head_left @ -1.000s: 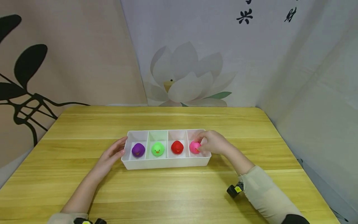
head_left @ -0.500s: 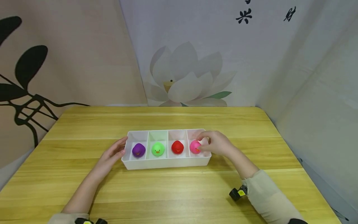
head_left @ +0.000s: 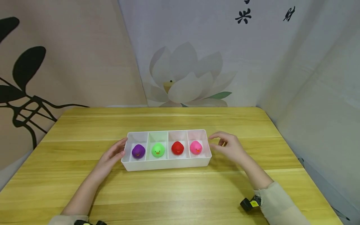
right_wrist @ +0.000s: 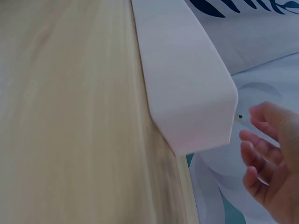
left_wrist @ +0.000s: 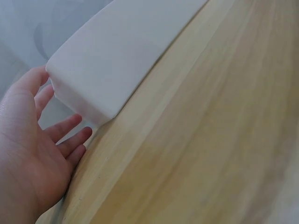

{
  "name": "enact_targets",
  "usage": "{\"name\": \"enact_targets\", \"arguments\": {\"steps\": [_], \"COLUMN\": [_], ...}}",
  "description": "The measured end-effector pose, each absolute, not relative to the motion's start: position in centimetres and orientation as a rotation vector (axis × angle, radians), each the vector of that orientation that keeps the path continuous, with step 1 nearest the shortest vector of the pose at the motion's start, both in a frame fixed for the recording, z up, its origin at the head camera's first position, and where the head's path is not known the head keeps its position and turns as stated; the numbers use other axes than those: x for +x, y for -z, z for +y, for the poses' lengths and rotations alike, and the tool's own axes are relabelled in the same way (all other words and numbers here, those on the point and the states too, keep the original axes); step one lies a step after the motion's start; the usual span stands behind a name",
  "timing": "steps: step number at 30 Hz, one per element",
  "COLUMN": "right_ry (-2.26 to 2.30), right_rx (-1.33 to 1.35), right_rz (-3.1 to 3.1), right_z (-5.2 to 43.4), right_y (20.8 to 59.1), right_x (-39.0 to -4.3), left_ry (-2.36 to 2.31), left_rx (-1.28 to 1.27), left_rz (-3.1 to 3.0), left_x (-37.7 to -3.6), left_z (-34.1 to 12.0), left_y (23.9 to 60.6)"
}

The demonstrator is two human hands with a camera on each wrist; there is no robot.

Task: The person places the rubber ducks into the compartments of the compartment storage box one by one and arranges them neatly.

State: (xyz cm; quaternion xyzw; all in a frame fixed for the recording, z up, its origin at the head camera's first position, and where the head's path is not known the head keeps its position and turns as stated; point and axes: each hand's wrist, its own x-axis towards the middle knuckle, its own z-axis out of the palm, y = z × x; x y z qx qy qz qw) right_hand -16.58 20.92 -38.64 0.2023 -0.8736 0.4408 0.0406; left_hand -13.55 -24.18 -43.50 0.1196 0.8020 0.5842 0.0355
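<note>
A white four-compartment tray (head_left: 168,164) sits mid-table. From left to right its compartments hold a purple duck (head_left: 138,151), a green duck (head_left: 158,150), a red duck (head_left: 177,147) and a pink duck (head_left: 195,147). My left hand (head_left: 112,154) lies flat with straight fingers against the tray's left end; the left wrist view shows that hand (left_wrist: 35,149) beside the tray's corner (left_wrist: 88,84). My right hand (head_left: 226,147) hovers just right of the tray, fingers loosely curled, holding nothing. In the right wrist view its fingers (right_wrist: 264,154) hang clear of the tray's end (right_wrist: 196,107).
The wooden table (head_left: 180,193) stretches in front of and behind the tray. Printed fabric walls stand behind and to the right, close to the table's right edge (head_left: 284,137). A small black-and-yellow device (head_left: 248,203) sits at my right wrist.
My right hand let go of the pink duck, which now sits alone in the rightmost compartment, and drew back to the right of the tray. The left hand has stayed put.
</note>
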Motion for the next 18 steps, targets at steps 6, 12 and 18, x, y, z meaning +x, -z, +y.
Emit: {"name": "enact_targets", "arguments": {"steps": [6, 12, 18], "right_ry": [-1.346, -1.264, -1.123], "right_rx": [0.544, 0.483, 0.414], "right_rz": [-2.673, -2.711, -2.759], "right_z": [23.3, 26.3, 28.7], "right_y": [39.2, 39.6, 39.8], "right_x": [-16.0, -15.5, -15.7], "left_ry": [-1.758, -1.700, -1.556], "left_rx": [0.377, 0.395, 0.418], "left_rz": [2.523, 2.552, 2.640], "left_x": [-13.2, -13.2, -13.2], "left_z": [-24.5, -24.8, -25.9], "left_y": [43.4, 43.0, 42.2]}}
